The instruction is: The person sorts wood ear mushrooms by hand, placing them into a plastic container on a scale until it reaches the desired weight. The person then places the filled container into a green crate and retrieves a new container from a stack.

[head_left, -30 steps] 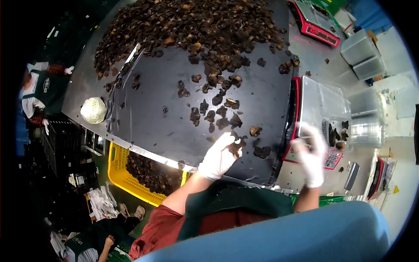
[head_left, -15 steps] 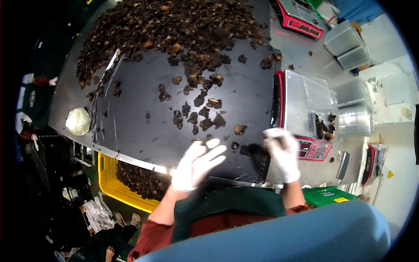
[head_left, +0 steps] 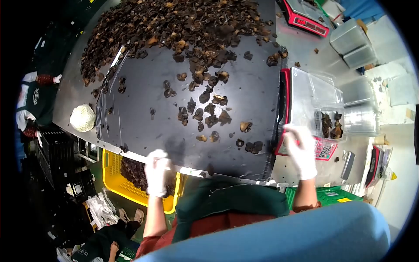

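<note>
Dark pieces, curled like dried fungus, are heaped [head_left: 174,30] at the far side of a black sheet [head_left: 144,118]; others are scattered nearer, and a small clump [head_left: 253,147] is seen between the two hands. Some pieces are also held in a clear tub [head_left: 329,109] at the right, set on a scale [head_left: 325,151], and a yellow basket [head_left: 126,194] below the near table edge [head_left: 192,171] is partly filled with more.

The left hand [head_left: 157,174], white-gloved, is raised over the table edge beside the basket. Its fingers are bent and drawn close; whether anything is pinched in them cannot be told. The right hand [head_left: 301,153] is held by the scale's near corner, short of the tub, thumb and fingertips apart in a loose curve, with nothing seen between them.

The step in hand is judged to be a break between grasps, with the portion in the tub only partly built up. For another portion, light fingertip picking from the loose pieces would be called for, then a low release inside the tub's walls, so that the scale is not pressed and thin edges are not crushed.
</note>
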### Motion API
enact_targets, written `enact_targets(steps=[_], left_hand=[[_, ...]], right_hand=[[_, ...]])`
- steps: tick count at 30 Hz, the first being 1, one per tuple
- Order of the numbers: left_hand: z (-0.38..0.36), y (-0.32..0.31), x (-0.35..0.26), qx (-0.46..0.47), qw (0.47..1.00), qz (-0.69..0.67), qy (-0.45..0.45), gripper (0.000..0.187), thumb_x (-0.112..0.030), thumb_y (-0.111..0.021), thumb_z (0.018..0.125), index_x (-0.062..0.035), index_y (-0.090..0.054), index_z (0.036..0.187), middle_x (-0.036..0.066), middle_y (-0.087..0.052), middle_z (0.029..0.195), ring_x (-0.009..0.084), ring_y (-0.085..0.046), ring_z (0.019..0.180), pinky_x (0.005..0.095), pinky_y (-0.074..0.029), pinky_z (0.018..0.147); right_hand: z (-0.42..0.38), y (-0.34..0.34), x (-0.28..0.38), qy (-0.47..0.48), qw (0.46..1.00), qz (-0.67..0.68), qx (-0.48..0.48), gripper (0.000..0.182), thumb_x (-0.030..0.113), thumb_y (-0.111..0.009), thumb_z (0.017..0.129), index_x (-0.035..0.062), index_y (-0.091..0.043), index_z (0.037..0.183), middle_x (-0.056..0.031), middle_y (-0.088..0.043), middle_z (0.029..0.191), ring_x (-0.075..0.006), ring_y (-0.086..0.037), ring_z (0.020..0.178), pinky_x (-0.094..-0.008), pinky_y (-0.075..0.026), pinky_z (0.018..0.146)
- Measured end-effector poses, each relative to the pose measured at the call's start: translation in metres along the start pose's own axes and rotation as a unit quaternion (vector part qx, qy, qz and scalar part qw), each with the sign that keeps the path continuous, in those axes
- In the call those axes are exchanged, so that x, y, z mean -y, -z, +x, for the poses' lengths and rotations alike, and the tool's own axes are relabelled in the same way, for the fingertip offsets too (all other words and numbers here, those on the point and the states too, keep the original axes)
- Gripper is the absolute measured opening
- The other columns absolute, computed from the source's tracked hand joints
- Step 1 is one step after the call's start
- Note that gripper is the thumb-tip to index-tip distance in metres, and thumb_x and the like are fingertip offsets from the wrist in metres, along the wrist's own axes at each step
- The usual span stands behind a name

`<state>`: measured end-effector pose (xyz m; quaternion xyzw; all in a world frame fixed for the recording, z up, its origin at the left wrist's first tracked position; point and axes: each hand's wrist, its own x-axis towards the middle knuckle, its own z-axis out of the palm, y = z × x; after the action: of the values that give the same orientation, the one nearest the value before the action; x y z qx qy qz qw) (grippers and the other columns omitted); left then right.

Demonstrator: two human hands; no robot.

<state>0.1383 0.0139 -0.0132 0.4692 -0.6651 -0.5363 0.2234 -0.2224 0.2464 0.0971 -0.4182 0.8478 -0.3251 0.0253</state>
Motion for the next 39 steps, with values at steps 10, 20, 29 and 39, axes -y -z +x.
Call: enact_targets(steps=[10,20,29,39], left_hand=[[0.001,-0.095,-0.022,0.269,0.899,0.242,-0.247,0.032,-0.006,-0.068,0.072,-0.0089,-0.062,0.103,0.014,-0.058,0.103,0.0327,-0.056,0.096,0.0399,-0.047,0.087],[0.078,-0.16,-0.073,0.107,0.864,0.3,-0.39,0.043,-0.016,-0.066,0.08,-0.0099,-0.059,0.122,0.014,-0.055,0.123,0.0335,-0.051,0.112,0.043,-0.041,0.097],[0.101,-0.224,-0.083,0.226,0.827,0.259,-0.445,0.027,-0.011,-0.061,0.082,-0.0077,-0.058,0.109,0.014,-0.053,0.094,0.0318,-0.054,0.09,0.0381,-0.048,0.077],[0.089,-0.208,-0.081,0.36,0.922,-0.128,-0.063,0.025,-0.008,-0.062,0.089,-0.0039,-0.058,0.113,0.006,-0.064,0.096,0.0129,-0.059,0.082,0.0257,-0.049,0.073]], right_hand=[[-0.04,-0.117,-0.022,-0.027,0.983,0.124,0.131,0.03,0.004,-0.063,0.083,0.002,-0.061,0.112,-0.0108,-0.065,0.101,-0.0262,-0.063,0.095,-0.0322,-0.049,0.087],[-0.042,-0.098,-0.031,-0.349,0.714,0.6,0.089,0.034,0.007,-0.061,0.09,0.0,-0.056,0.123,-0.009,-0.064,0.109,-0.0133,-0.062,0.092,-0.0264,-0.051,0.078],[-0.065,-0.098,-0.043,-0.381,0.578,0.715,0.099,0.033,0.006,-0.054,0.09,0.0008,-0.054,0.122,-0.0133,-0.062,0.109,-0.0217,-0.064,0.091,-0.032,-0.055,0.079],[-0.05,-0.09,-0.025,-0.354,0.823,0.433,0.1,0.027,0.008,-0.064,0.086,0.004,-0.063,0.113,0.0059,-0.051,0.072,-0.0053,-0.045,0.063,-0.0215,-0.039,0.057]])
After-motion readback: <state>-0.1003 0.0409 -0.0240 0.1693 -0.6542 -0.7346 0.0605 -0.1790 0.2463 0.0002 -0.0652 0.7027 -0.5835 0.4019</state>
